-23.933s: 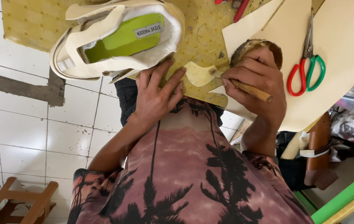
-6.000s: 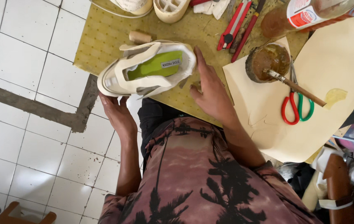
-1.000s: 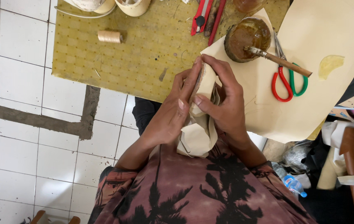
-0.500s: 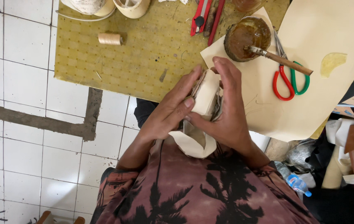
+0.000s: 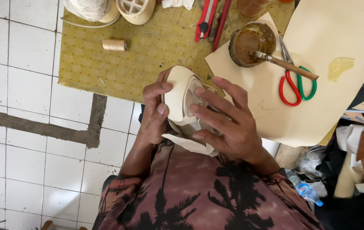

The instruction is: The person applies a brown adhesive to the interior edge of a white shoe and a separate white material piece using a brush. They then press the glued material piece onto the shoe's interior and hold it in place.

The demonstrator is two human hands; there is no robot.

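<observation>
I hold a cream-coloured shoe [image 5: 181, 96] upright in front of my chest, above the near edge of the yellow mat [image 5: 148, 47]. My left hand [image 5: 154, 113] grips its left side, thumb and fingers wrapped over the pale edge. My right hand [image 5: 224, 121] presses on its right side with the fingers spread across the front. A loose cream flap [image 5: 188, 145] of the shoe hangs below my hands. Most of the shoe is hidden behind my fingers.
On the mat lie a thread spool [image 5: 114, 44], another shoe [image 5: 90, 8], a sole piece [image 5: 136, 9] and a red cutter [image 5: 205, 21]. A bowl of brown glue [image 5: 250, 42] with a brush [image 5: 286, 66] and red-green scissors [image 5: 297, 83] rest on cream sheets [image 5: 318, 93].
The shoe went from lying on the mat to being held in both hands near my chest. Over the last second my hands turned it and lifted it slightly toward the mat.
</observation>
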